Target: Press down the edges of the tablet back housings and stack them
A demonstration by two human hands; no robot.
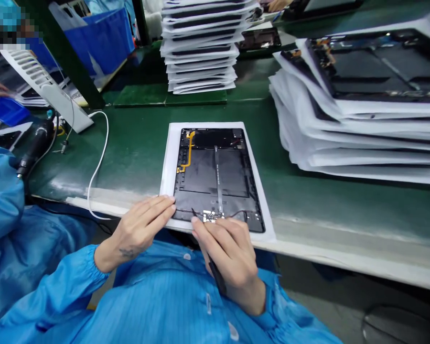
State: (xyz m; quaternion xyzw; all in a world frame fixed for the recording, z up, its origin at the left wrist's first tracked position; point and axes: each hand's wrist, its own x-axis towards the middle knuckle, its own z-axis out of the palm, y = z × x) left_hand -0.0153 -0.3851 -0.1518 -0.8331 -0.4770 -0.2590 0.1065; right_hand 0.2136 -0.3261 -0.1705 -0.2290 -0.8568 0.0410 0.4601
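An opened tablet housing [200, 184] lies on a white sheet [167, 167] at the bench's front edge. Its dark inside shows an orange flex cable [189, 153], a grey ribbon strip [218, 177] and a small circuit board [212, 216] near the front. My left hand [138, 227] rests with fingers stretched out, their tips at the housing's front left edge. In my right hand [232, 251] is a slim black pointed tool [218, 277], perhaps tweezers. Its tip points at the housing's front part, just left of the board. Whether it touches is unclear.
Tall stacks of tablet parts between white sheets [200, 57] stand behind and at the right [344, 143]. A white cable [102, 162], a white slotted device [46, 91] and a black electric screwdriver [34, 148] are at the left, beside a co-worker's blue sleeve [3, 191].
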